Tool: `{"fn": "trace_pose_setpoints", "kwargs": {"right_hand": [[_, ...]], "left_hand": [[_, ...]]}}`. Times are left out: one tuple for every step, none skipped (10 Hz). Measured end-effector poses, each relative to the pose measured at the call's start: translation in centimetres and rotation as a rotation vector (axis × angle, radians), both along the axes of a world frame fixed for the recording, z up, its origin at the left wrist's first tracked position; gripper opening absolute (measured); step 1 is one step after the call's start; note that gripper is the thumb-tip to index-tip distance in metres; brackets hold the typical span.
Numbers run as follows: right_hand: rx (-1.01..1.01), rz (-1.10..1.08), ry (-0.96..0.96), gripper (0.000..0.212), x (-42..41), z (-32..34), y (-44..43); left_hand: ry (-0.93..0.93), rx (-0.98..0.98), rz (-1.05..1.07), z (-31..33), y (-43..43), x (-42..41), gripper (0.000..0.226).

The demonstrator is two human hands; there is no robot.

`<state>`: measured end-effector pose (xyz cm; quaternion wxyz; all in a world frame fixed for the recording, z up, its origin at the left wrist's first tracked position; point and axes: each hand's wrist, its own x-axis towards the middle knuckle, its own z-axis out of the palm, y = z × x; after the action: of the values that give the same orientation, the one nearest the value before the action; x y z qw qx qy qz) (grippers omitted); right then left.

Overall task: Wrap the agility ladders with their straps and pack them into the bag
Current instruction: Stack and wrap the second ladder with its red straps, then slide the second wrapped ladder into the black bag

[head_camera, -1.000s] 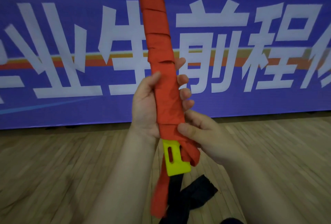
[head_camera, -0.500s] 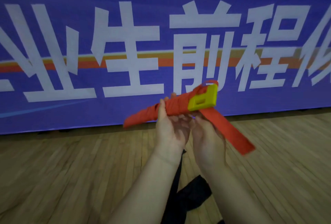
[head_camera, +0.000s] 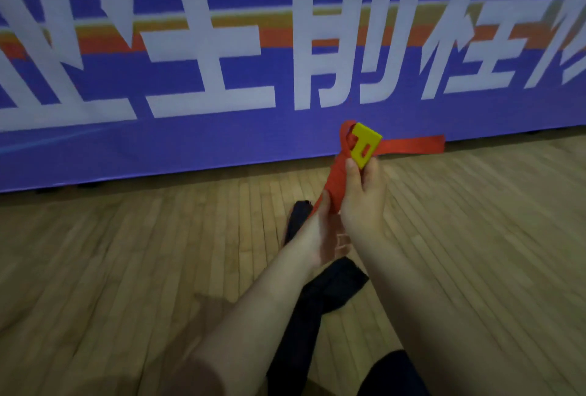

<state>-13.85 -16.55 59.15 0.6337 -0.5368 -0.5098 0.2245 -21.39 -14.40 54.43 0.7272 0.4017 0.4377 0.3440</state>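
The agility ladder bundle (head_camera: pixel 336 178), wound in its red strap, points away from me with a yellow rung end (head_camera: pixel 364 145) sticking out on top. A loose red strap tail (head_camera: pixel 412 145) streams to the right of it. My right hand (head_camera: pixel 363 197) grips the bundle just below the yellow end, thumb on the red wrap. My left hand (head_camera: pixel 317 237) holds the bundle's near end from underneath; its fingers are mostly hidden. The black bag (head_camera: pixel 320 297) lies on the floor below my forearms.
A wooden plank floor (head_camera: pixel 126 269) spreads all around. A blue banner (head_camera: pixel 190 78) with large white characters stands along the back. A dark sleeve or trouser edge (head_camera: pixel 393 373) shows at the bottom.
The bundle swung down from upright to level, then to pointing away and low over the floor. The strap tail flipped from hanging down to flying out right. My view tilted down.
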Motion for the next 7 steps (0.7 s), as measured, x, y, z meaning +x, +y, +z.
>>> {"fn": "trace_pose_setpoints", "kwargs": {"right_hand": [[-0.05, -0.045, -0.074, 0.013, 0.7, -4.3, 3.9], [-0.157, -0.032, -0.207, 0.016, 1.9, -10.5, 8.1], [-0.28, 0.09, -0.334, 0.013, 3.1, -16.8, 11.0], [-0.302, 0.144, -0.411, 0.012, 3.8, -22.9, 13.7], [-0.376, 0.199, -0.541, 0.013, 4.2, -29.9, 16.2], [-0.453, 0.263, -0.641, 0.02, 4.2, -36.8, 18.8], [-0.467, 0.387, -0.781, 0.015, 3.1, -41.6, 19.6]], "left_hand": [[0.031, -0.268, -0.025, -5.3, 3.0, -1.4, 0.03], [0.17, -0.367, 0.191, -11.8, 6.2, -3.2, 0.022], [0.31, -0.452, 0.287, -19.7, 8.8, -5.2, 0.015], [0.614, -0.377, 0.189, -27.2, 10.5, -6.6, 0.017], [0.96, -0.18, -0.063, -35.2, 11.7, -8.4, 0.023], [1.197, -0.151, -0.305, -42.0, 12.4, -9.2, 0.023], [1.29, -0.23, -0.606, -47.5, 11.0, -9.0, 0.026]]}}
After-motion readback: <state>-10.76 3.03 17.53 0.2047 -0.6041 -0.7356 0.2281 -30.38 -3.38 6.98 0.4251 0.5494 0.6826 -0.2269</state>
